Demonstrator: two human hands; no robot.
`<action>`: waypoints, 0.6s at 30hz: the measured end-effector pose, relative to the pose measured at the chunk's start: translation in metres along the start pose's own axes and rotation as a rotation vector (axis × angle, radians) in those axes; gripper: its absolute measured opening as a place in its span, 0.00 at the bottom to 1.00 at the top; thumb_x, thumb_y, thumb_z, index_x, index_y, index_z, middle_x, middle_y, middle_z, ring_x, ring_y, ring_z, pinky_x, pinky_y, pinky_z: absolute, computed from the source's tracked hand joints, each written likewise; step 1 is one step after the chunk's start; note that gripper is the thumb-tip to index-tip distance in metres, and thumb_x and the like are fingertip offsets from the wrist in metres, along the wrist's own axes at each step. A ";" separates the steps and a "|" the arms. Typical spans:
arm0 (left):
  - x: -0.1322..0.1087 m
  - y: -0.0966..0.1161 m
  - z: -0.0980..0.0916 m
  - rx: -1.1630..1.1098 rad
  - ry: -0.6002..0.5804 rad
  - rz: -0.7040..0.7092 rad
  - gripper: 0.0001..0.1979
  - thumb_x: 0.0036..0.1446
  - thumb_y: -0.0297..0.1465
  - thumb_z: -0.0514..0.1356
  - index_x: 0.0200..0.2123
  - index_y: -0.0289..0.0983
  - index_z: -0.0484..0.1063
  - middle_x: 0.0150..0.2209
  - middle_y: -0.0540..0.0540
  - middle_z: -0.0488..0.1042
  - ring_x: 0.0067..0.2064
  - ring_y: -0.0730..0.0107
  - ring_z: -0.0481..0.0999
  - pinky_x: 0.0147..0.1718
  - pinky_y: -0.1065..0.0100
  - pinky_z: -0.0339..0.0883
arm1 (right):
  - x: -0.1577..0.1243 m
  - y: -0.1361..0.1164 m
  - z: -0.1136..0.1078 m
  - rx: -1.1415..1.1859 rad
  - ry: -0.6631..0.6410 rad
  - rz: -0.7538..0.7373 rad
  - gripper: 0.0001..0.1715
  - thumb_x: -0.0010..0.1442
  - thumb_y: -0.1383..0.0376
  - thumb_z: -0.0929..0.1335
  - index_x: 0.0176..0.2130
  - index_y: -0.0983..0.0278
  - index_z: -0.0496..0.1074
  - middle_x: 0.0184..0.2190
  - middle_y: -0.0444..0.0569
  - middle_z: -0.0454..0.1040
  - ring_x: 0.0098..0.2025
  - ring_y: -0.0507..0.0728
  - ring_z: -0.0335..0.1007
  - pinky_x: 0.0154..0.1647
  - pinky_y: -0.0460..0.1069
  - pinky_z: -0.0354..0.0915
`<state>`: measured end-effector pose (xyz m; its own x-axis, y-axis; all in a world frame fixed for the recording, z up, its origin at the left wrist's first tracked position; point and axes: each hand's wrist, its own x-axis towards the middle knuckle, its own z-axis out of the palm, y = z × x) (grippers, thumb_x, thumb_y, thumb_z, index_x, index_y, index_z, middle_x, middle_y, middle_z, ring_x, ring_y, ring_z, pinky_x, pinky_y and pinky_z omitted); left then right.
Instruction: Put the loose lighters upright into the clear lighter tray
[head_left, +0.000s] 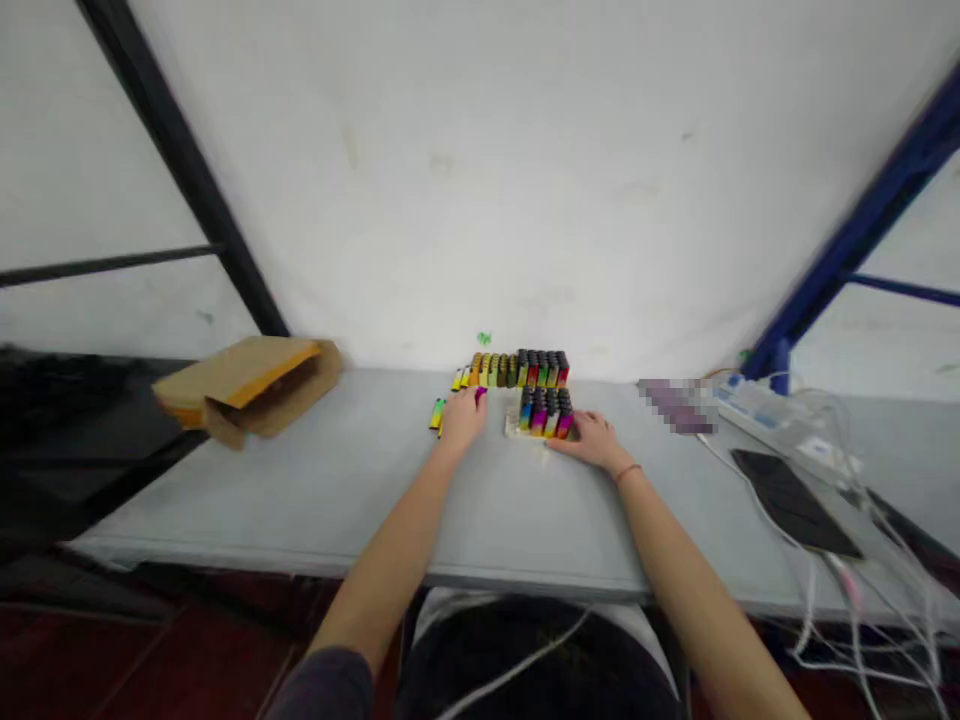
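Both hands at the lighters, centre of the frame.

Our left hand (463,418) closes on a magenta lighter (481,396) beside the loose lighters (437,413); our right hand (592,438) lies flat, gripping nothing, steadying the small tray (513,428) so its upright lighters (545,410) stay put. The back row (519,369) lines the wall.

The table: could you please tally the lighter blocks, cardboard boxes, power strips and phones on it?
Lighter blocks: 2
Cardboard boxes: 1
Power strips: 1
Phones: 1
Total: 5
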<state>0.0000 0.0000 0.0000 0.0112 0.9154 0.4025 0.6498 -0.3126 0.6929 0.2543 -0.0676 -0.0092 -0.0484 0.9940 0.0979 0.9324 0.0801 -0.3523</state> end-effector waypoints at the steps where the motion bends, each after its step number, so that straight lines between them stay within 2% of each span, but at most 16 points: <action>1: 0.001 0.002 0.002 -0.084 -0.001 -0.036 0.08 0.61 0.32 0.53 0.30 0.37 0.68 0.35 0.42 0.74 0.43 0.60 0.73 0.48 0.61 0.65 | 0.000 0.000 0.000 0.003 0.002 0.000 0.42 0.55 0.43 0.70 0.60 0.65 0.66 0.60 0.59 0.70 0.62 0.73 0.59 0.60 0.66 0.56; 5: 0.002 0.010 0.009 -0.499 -0.051 -0.230 0.13 0.65 0.36 0.49 0.30 0.38 0.67 0.28 0.49 0.68 0.30 0.70 0.69 0.31 0.69 0.67 | -0.001 -0.001 0.000 0.007 0.009 -0.001 0.40 0.55 0.43 0.69 0.59 0.63 0.67 0.61 0.57 0.69 0.62 0.73 0.59 0.59 0.66 0.56; 7: -0.001 0.015 0.011 -0.741 -0.111 -0.338 0.14 0.65 0.40 0.51 0.32 0.38 0.66 0.25 0.52 0.63 0.24 0.75 0.63 0.23 0.73 0.61 | -0.001 -0.001 0.000 0.002 0.014 0.000 0.39 0.55 0.43 0.70 0.58 0.63 0.68 0.60 0.58 0.70 0.62 0.73 0.59 0.59 0.66 0.57; 10: -0.006 0.022 0.014 -0.988 -0.210 -0.411 0.16 0.62 0.46 0.57 0.34 0.37 0.67 0.24 0.56 0.57 0.19 0.81 0.56 0.18 0.77 0.53 | -0.001 -0.001 0.001 -0.006 0.022 -0.001 0.39 0.55 0.43 0.70 0.58 0.62 0.68 0.60 0.57 0.70 0.62 0.73 0.60 0.58 0.65 0.57; 14: -0.010 0.025 0.014 -1.022 -0.239 -0.389 0.17 0.57 0.44 0.64 0.33 0.37 0.65 0.23 0.58 0.58 0.18 0.85 0.56 0.18 0.78 0.50 | -0.001 0.000 0.001 -0.014 0.029 -0.006 0.38 0.55 0.43 0.70 0.57 0.61 0.68 0.58 0.57 0.72 0.61 0.73 0.60 0.59 0.65 0.57; 18: -0.011 0.025 0.015 -0.955 -0.200 -0.342 0.18 0.61 0.47 0.58 0.41 0.37 0.68 0.23 0.55 0.64 0.18 0.82 0.60 0.17 0.77 0.51 | 0.000 0.000 0.002 -0.020 0.036 -0.004 0.39 0.55 0.42 0.70 0.58 0.62 0.68 0.58 0.58 0.72 0.61 0.73 0.61 0.58 0.65 0.57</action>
<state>0.0273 -0.0138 0.0044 0.1220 0.9913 0.0485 -0.2313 -0.0191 0.9727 0.2537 -0.0679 -0.0108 -0.0398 0.9903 0.1334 0.9393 0.0826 -0.3331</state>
